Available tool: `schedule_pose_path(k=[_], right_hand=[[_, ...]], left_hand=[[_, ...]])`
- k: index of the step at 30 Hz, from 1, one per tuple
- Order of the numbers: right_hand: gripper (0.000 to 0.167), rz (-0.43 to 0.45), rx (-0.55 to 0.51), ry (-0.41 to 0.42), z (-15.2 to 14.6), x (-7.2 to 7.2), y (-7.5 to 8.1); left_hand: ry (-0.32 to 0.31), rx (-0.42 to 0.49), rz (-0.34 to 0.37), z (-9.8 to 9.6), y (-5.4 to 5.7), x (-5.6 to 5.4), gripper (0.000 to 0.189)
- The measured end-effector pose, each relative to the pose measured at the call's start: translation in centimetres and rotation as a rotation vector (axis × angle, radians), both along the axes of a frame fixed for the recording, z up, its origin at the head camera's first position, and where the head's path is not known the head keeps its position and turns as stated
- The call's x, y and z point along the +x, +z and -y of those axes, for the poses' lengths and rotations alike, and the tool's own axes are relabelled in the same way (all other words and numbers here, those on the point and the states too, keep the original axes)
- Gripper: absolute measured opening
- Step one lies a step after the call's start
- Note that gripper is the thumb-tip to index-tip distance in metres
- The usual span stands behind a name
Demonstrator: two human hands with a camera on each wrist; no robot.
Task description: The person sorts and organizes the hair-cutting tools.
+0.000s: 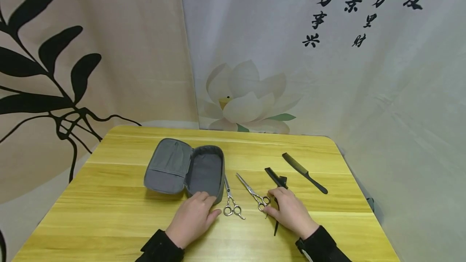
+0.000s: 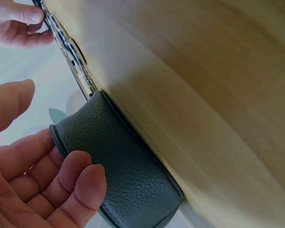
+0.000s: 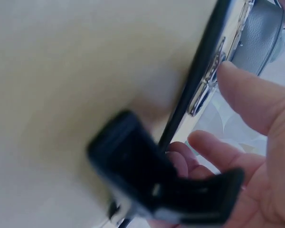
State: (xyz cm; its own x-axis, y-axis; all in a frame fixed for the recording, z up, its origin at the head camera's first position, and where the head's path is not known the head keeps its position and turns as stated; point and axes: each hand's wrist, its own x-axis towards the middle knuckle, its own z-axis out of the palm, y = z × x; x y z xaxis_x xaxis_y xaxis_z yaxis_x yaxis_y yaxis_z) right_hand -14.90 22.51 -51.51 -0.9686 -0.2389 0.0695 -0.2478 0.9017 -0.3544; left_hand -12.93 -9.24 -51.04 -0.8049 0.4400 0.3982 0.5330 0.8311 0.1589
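Observation:
A grey zippered case (image 1: 205, 169) lies unfolded on the table, its lid (image 1: 167, 167) laid out to the left. My left hand (image 1: 194, 217) is at the near edge of the case, thumb apart and loosely bent fingers at the zippered rim (image 2: 59, 140). My right hand (image 1: 289, 209) is over a black comb with a thin tail (image 1: 276, 228), partly hiding it. Its thumb is beside the finger rings of a pair of silver scissors (image 1: 251, 189). A blurred black object (image 3: 147, 171) stands before those fingers in the right wrist view.
A second pair of scissors (image 1: 228, 195) lies close along the right side of the case. Further right is a dark handled comb (image 1: 303, 172). The yellow wooden table (image 1: 120, 197) backs onto a printed curtain (image 1: 251, 31).

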Motion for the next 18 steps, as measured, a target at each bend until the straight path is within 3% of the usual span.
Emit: schedule_pose_path(k=[6, 11, 18], right_hand=[[0.054, 0.041, 0.002, -0.021, -0.6, -0.2, 0.4], [0.054, 0.041, 0.008, -0.045, -1.5, -0.3, 0.6], [0.047, -0.026, 0.014, -0.176, -2.9, -0.5, 0.4]], left_hand=[[-0.021, 0.005, 0.018, -0.3, 0.3, 0.3, 0.032], [-0.044, 0.009, -0.020, -0.6, 0.2, 0.5, 0.033], [-0.053, 0.002, -0.033, -0.8, 0.1, 0.6, 0.033]])
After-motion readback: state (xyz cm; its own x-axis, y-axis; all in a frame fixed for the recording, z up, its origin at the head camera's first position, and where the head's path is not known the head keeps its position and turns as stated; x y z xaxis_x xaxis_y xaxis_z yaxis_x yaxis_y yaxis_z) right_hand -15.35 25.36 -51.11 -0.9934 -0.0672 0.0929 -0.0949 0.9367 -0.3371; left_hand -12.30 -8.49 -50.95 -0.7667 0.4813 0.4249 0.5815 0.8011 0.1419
